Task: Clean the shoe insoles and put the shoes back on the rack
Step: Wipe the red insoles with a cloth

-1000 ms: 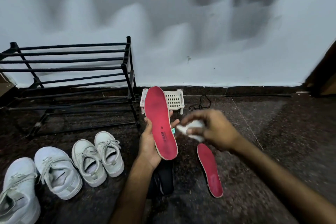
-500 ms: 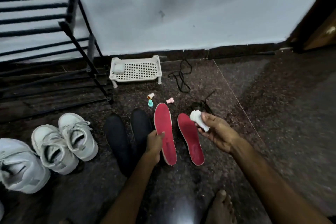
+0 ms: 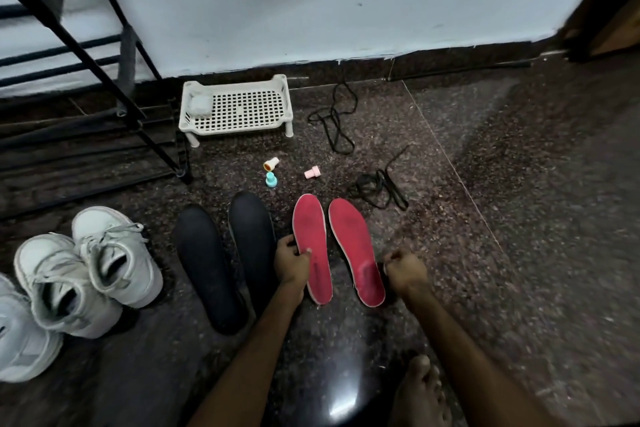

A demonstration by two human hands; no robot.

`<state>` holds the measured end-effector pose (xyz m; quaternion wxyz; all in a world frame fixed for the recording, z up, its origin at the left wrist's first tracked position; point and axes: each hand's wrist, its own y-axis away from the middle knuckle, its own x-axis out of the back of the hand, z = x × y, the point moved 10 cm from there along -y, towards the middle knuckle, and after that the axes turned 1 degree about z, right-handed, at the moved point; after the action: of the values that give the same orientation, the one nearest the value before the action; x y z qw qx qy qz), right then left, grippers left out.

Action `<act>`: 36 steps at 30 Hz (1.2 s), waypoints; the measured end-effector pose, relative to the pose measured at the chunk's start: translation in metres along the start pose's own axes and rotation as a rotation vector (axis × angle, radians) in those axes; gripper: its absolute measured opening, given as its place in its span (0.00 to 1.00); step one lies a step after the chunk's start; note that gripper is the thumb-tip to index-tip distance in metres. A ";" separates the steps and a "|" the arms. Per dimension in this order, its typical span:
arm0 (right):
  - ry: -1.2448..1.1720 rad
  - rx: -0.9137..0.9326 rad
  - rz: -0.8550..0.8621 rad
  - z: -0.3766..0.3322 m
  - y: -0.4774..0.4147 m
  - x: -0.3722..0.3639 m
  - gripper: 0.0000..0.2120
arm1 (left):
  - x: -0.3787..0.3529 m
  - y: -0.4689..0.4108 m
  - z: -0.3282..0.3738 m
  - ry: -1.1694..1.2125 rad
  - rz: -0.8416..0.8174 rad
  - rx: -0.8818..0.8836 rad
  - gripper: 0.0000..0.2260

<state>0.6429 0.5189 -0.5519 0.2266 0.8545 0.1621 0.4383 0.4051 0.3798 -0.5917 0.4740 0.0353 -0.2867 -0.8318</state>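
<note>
1. Head view, left hand: the left hand [image 3: 292,262] has its grip closed on the left red insole [image 3: 310,239]. The thumb lies on the top face and the fingers curl around the outer edge near the middle. The insole lies flat on the floor [image 3: 519,218], toe pointing away from the person.
2. Head view, right hand: the right hand [image 3: 406,270] is curled into a loose fist just right of the heel end of the right red insole [image 3: 355,250]. Motion blur hides whether this grip holds anything. That insole lies flat, just beside the gripped one and parallel to it.
3. Left of the left grip, two dark insoles [image 3: 207,267] lie side by side. Farther left stand white shoes [image 3: 114,263], and beyond them is the black rack [image 3: 104,55], against the wall.
4. Ahead of both grips, three small caps [image 3: 271,180] sit on the floor, with a white perforated basket [image 3: 239,107] past them near the wall.
5. Ahead and right of the right grip lie loose black laces [image 3: 379,187].
6. Behind the right grip, a bare foot [image 3: 420,392] rests on the floor.
</note>
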 end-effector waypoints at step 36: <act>-0.639 0.404 -0.694 -0.216 0.234 -0.026 0.09 | 0.100 0.130 0.199 1.057 -0.636 -0.026 0.37</act>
<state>0.4690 0.3623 -0.3351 0.2272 0.8685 0.4403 0.0139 0.3839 0.3369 -0.3380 0.2813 0.5207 0.0220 -0.8058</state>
